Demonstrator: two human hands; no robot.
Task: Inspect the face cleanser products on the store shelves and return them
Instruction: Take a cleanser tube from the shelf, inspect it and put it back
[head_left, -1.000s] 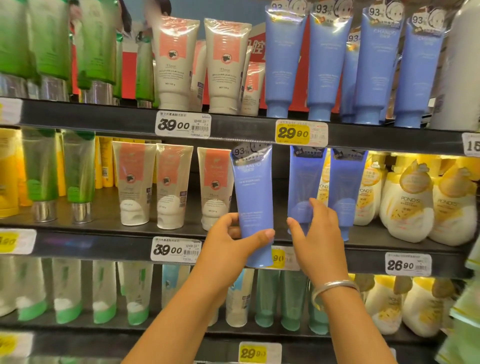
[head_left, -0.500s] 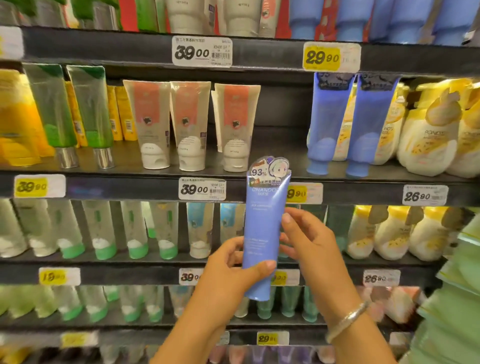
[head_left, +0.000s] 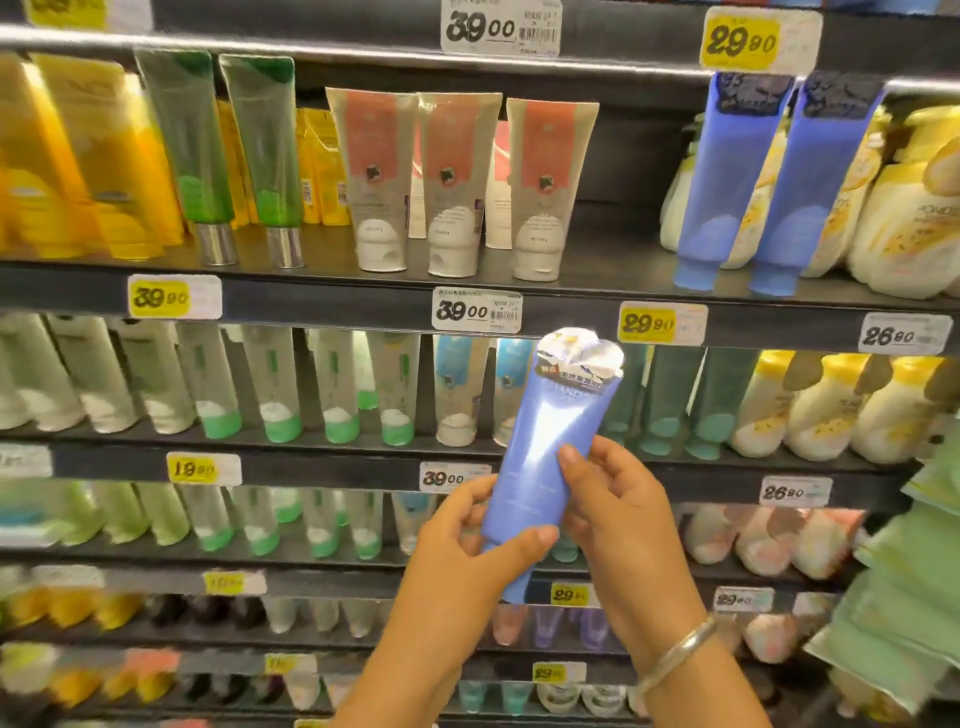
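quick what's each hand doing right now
Left hand: closed on the lower part of the blue cleanser tube, thumb across its front.
Right hand: closed on the same tube's right side, thumb on the front.

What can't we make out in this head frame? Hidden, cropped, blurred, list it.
- Blue tube, head view: cap and lower body hidden by left hand and right hand; brand print partly readable, glare washes out the rest.
- Small print on the tube: too small.
- Bottom shelf products: motion-blurred, labels unreadable.
- Green packs: cut off by the right edge.
- Top shelf: cropped by the upper edge.
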